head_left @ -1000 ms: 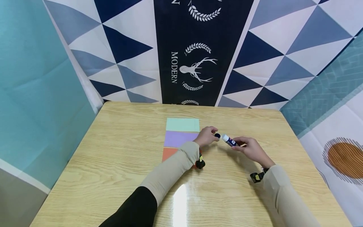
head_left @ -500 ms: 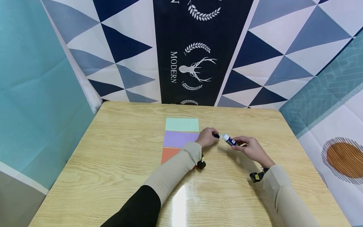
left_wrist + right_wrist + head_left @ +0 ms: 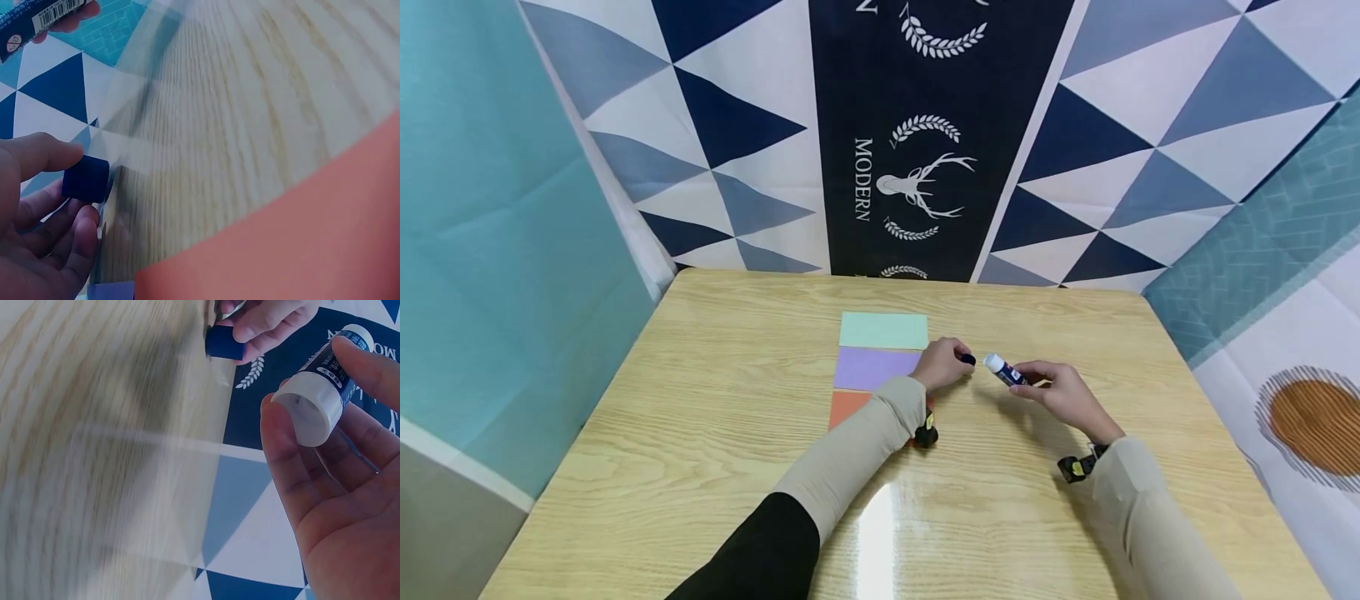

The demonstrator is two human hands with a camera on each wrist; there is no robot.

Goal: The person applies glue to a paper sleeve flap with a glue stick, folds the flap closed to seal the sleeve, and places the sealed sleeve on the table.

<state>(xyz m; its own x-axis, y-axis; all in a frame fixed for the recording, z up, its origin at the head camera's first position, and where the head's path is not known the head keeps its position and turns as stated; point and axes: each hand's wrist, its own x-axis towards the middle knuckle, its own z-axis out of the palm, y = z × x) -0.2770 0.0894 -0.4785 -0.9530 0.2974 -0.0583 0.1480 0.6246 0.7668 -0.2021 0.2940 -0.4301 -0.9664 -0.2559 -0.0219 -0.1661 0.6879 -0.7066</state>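
Observation:
My left hand (image 3: pixel 943 365) pinches a dark blue cap (image 3: pixel 86 179) between thumb and fingers, just right of the coloured papers and a little above the table. Facing it, my right hand (image 3: pixel 1063 397) grips a glue stick (image 3: pixel 1006 370) with a dark blue label and white ends. The stick is tilted, its white end towards the cap, with a small gap between the two. In the right wrist view, the glue stick (image 3: pixel 325 387) lies between thumb and fingers, a hollow white end towards the camera. Only part of its barrel (image 3: pixel 40 22) shows in the left wrist view, barcode visible.
Green (image 3: pixel 883 331), purple (image 3: pixel 872 367) and orange (image 3: pixel 848 408) papers lie in a column on the wooden table (image 3: pixel 715 400). My left forearm covers part of the orange one. A patterned cloth (image 3: pixel 760 150) hangs behind the table's far edge.
My left hand has drawn slightly left with the cap, and its fingers have closed in more around it. The right hand and glue stick have hardly moved.

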